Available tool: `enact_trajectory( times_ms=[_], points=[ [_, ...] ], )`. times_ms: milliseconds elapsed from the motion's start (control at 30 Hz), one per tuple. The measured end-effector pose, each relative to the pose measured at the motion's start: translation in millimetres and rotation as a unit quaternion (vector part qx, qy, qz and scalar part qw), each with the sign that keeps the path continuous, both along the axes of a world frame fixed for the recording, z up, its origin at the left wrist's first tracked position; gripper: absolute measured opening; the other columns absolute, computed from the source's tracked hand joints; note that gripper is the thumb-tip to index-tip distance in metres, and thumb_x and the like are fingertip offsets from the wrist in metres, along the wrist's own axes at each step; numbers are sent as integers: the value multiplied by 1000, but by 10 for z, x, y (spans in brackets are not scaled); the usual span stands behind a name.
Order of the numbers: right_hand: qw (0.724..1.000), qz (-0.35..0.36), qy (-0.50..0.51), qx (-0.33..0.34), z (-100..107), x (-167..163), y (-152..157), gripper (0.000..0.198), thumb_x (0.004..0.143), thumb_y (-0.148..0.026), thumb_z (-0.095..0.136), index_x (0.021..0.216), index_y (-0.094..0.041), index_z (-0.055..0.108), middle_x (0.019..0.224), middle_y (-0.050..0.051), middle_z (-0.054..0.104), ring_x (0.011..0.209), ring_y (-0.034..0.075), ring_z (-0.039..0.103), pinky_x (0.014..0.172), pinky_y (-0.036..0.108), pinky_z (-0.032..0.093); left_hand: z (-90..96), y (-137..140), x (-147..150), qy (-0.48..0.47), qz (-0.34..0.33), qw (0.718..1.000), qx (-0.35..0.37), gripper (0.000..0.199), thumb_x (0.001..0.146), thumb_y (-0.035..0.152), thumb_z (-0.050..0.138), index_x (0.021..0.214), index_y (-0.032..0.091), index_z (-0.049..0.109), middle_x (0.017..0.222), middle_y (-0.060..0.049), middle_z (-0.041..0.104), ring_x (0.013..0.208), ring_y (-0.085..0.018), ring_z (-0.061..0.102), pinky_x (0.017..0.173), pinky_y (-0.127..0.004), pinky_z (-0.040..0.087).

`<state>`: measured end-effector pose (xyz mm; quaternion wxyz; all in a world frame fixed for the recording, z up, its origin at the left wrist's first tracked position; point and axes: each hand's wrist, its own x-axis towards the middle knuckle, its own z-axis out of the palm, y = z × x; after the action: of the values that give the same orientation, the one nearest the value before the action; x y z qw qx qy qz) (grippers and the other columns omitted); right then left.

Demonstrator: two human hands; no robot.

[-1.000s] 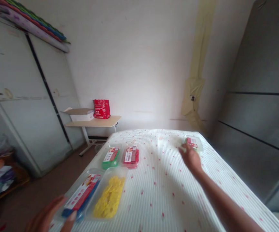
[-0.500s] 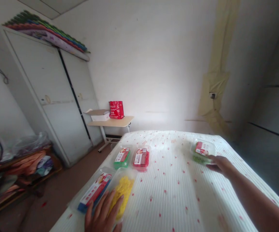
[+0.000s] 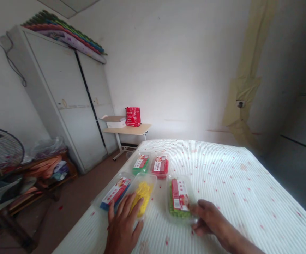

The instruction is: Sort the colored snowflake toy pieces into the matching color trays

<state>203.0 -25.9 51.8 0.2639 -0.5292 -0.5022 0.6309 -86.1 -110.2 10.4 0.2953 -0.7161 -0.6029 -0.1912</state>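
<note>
My right hand (image 3: pixel 208 218) grips the near right corner of a clear plastic container (image 3: pixel 178 216) holding light green contents, with a red and white label on top. My left hand (image 3: pixel 125 222) lies with fingers spread over the near ends of two clear containers. One is a container with yellow contents (image 3: pixel 143 194) and no label showing; the other is a labelled container with blue contents (image 3: pixel 115 194). Behind them sit a container with green contents (image 3: pixel 141 163) and a container with red contents (image 3: pixel 160 165), both labelled.
The containers rest on a bed-like surface with a white, red-dotted ribbed cover (image 3: pixel 221 183). Beyond it, a small table (image 3: pixel 131 129) bears a white box (image 3: pixel 115 123) and a red bag (image 3: pixel 133 117). A grey cabinet (image 3: pixel 60 84) and a fan (image 3: pixel 1 148) stand left.
My right hand has brought the light green container from the far right to beside the yellow one, turning it. My left hand stays at the yellow and blue containers. The view has shifted slightly.
</note>
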Motion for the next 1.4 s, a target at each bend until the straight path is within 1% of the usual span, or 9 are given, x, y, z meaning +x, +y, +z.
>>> enact_trajectory(
  times_ms=[233, 467, 633, 833, 1000, 1167, 1233, 1333, 1400],
  points=[
    [999, 35, 19, 32, -51, -420, -205, 46, 66, -63, 58, 74, -20, 45, 57, -2, 57, 49, 13, 59, 41, 21, 45, -7, -70, -2, -33, -13, 999, 22, 48, 80, 39, 53, 126, 25, 50, 128, -7, 55, 118, -26, 46, 109, -51, -2],
    [993, 59, 32, 93, -184, -204, -161, 57, 73, -74, 37, 77, -18, 48, 51, -2, 56, 39, 10, 51, 42, 21, 39, -15, -110, 8, -45, -31, 997, 48, 48, 79, 39, 54, 124, 22, 52, 126, -8, 56, 118, -25, 46, 110, -52, 0],
    [992, 11, 71, 105, -220, 32, -138, 54, 77, -69, 38, 75, -17, 52, 68, 2, 61, 54, 12, 58, 50, 23, 45, 18, -133, 66, -41, -40, 994, 88, 32, 79, 32, 55, 109, 25, 61, 119, -6, 61, 115, -24, 49, 110, -54, 4],
    [987, 49, -28, 152, -86, -236, -90, 41, 75, -60, 47, 67, -20, 44, 45, -6, 47, 36, 9, 46, 36, 19, 32, 5, -104, 185, -20, -32, 994, 101, 30, 78, 26, 54, 106, 25, 64, 119, -6, 61, 117, -26, 46, 109, -55, 6],
    [994, 40, -27, 102, -150, -496, -57, 35, 69, -53, 56, 67, -23, 37, 38, -9, 44, 28, 6, 37, 30, 19, 24, -33, -115, 261, 2, -21, 995, 99, 35, 76, 24, 54, 110, 23, 62, 117, -7, 63, 115, -27, 47, 109, -55, 4],
    [997, 21, 20, 75, -192, -337, -82, 25, 69, -41, 55, 65, -20, 41, 45, -6, 49, 34, 8, 46, 35, 19, 29, 9, -147, 329, -6, -24, 994, 103, 37, 76, 22, 54, 112, 23, 61, 119, -7, 62, 117, -27, 45, 109, -55, 3],
    [997, 15, 39, 63, -184, -179, -96, 25, 68, -39, 56, 64, -20, 40, 49, -6, 49, 36, 8, 47, 36, 19, 28, 43, -145, 378, -34, -41, 993, 108, 39, 76, 19, 54, 114, 24, 60, 121, -7, 60, 120, -28, 43, 109, -53, 7],
    [993, 29, 96, 68, -191, 99, -101, 29, 66, -40, 62, 65, -20, 40, 55, -6, 47, 44, 8, 48, 39, 19, 31, 94, -83, 534, -157, -114, 978, 78, 41, 76, 18, 55, 117, 26, 58, 125, -6, 57, 121, -25, 44, 105, -43, 29],
    [984, 52, 143, 87, -208, 271, -91, 32, 65, -42, 65, 66, -19, 43, 59, -5, 48, 51, 9, 49, 44, 19, 34, 135, 21, 709, -326, -154, 932, 16, 38, 79, 22, 53, 117, 26, 57, 125, -7, 56, 118, -24, 48, 97, -39, 40]
  ],
)
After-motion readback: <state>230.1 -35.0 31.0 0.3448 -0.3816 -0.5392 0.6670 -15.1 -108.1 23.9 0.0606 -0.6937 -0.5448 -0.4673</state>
